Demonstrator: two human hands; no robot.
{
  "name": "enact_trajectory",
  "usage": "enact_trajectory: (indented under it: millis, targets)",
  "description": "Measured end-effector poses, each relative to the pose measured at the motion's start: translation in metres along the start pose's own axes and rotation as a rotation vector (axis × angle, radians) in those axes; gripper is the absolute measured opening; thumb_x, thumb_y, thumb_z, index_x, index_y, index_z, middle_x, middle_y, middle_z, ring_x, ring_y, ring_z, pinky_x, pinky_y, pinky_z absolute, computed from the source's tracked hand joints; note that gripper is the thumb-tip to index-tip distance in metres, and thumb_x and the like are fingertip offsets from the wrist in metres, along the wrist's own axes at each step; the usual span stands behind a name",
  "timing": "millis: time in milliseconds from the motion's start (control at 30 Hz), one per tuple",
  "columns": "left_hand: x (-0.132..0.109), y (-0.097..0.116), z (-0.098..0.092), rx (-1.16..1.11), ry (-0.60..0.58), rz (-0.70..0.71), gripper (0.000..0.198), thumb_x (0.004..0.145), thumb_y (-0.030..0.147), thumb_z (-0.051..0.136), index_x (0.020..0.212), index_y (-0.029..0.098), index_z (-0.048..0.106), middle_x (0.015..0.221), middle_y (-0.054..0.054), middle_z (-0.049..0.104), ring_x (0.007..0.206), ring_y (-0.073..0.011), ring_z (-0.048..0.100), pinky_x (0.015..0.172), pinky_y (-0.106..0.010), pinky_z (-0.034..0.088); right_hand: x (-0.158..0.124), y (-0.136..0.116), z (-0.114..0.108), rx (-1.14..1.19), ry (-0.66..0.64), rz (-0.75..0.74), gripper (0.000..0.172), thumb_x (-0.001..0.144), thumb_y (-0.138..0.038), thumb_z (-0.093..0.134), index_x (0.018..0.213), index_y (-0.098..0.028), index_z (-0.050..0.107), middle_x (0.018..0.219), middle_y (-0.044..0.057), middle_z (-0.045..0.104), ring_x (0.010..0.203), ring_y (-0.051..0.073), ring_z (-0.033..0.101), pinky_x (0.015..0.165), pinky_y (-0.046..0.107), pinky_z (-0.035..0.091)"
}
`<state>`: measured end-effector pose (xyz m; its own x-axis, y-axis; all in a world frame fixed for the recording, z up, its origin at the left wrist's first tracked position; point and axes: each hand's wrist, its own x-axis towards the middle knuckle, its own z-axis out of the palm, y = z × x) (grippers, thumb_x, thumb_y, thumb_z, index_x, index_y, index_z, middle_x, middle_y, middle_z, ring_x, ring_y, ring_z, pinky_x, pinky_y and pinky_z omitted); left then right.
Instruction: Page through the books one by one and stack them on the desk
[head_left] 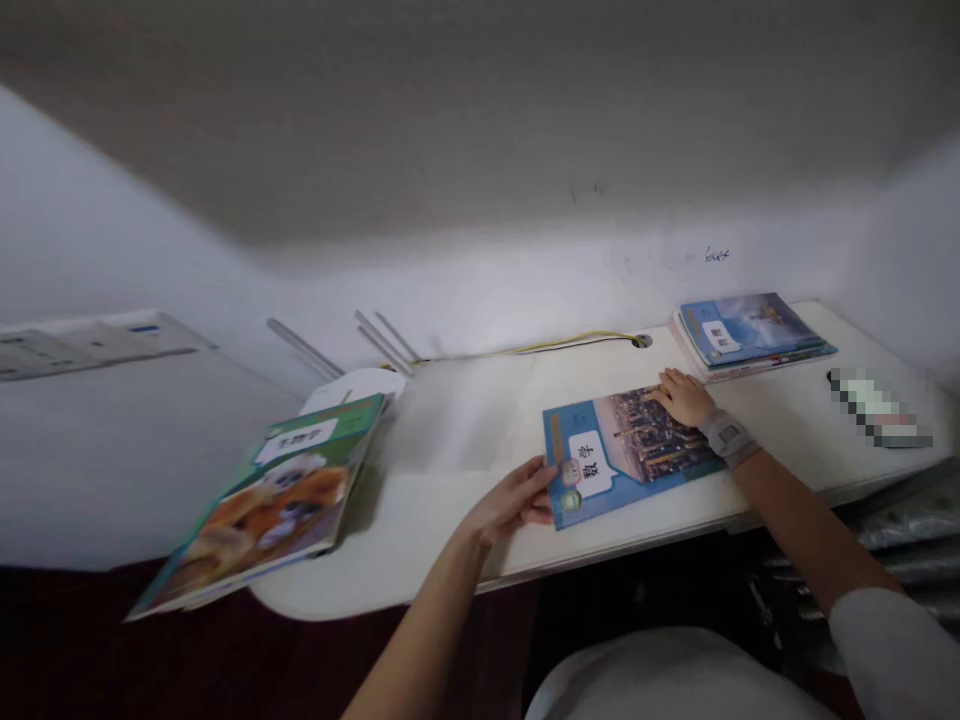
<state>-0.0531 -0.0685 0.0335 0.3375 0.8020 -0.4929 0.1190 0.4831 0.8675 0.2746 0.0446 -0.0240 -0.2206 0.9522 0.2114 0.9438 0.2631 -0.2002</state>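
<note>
Head view is showing the left hand [517,497] pinching the left edge of a blue, rectangular paper textbook [628,455], while the right hand [686,399] is resting loosely spread over its far right corner, seemingly steadying it above the white, round-cornered worktop [420,530].

Back wall [525,275]: white, with small blue scribbles [716,255] towards the right.
Left wall [150,240]: pale, carrying a white wall panel [97,345].
Desk [397,540]: white top, rounded front-left corner, round hole [642,341] near the back edge.
Floor [67,650]: dark, reddish.
Light: brightest low on the back wall, dim grey above.
</note>
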Motion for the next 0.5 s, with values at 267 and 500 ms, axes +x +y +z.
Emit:
enact_trajectory:
  millis: [267,500]
  targets:
    - [-0.023,-0.011,0.05,-0.387,0.211,0.274,0.067,0.06,0.012,0.077,0.12,0.024,0.05,0.097,-0.001,0.069,0.06,-0.0131,0.066,0.041,-0.023,0.057,-0.008,-0.005,-0.015,0.19,0.013,0.029,0.064,0.091,-0.052,0.042,0.143,-0.015,0.041,0.143,0.016,0.048,0.132,0.029,0.044,0.11,0.046,0.035]
    - [0.018,0.016,0.066,-0.441,0.105,0.327,0.06,0.06,0.011,0.075,0.116,0.022,0.055,0.098,-0.003,0.069,0.057,-0.0128,0.066,0.038,-0.021,0.055,-0.051,0.058,-0.067,0.743,0.142,0.133,0.051,0.091,-0.05,0.043,0.135,-0.024,0.05,0.125,0.006,0.063,0.118,0.025,0.057,0.104,0.049,0.043]
